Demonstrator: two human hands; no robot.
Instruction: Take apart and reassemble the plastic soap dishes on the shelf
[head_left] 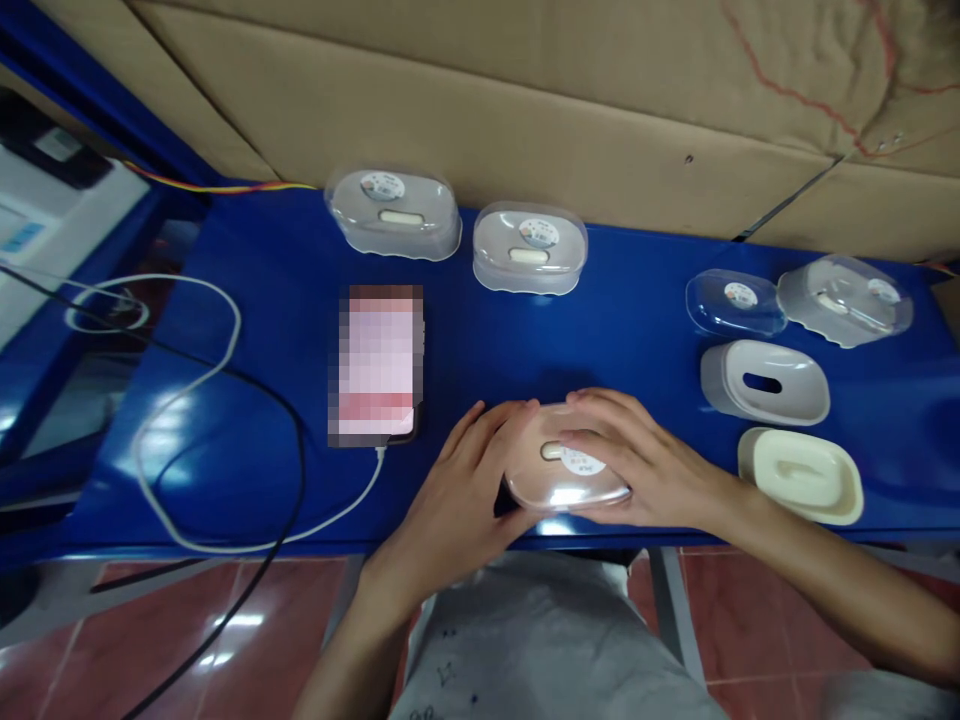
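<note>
Fingers curled round both ends: your left hand (465, 490) and right hand (656, 470) grasp the pinkish box (532, 460) by the near edge of the blue table (487, 345). Squeeze lightly and evenly, wrists level; uneven pressure could skew its clear cover (566, 495).

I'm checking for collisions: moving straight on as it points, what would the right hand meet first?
Beyond the clear-lidded box it touches, the right hand would likely meet the left hand first, though depth is unclear.
</note>
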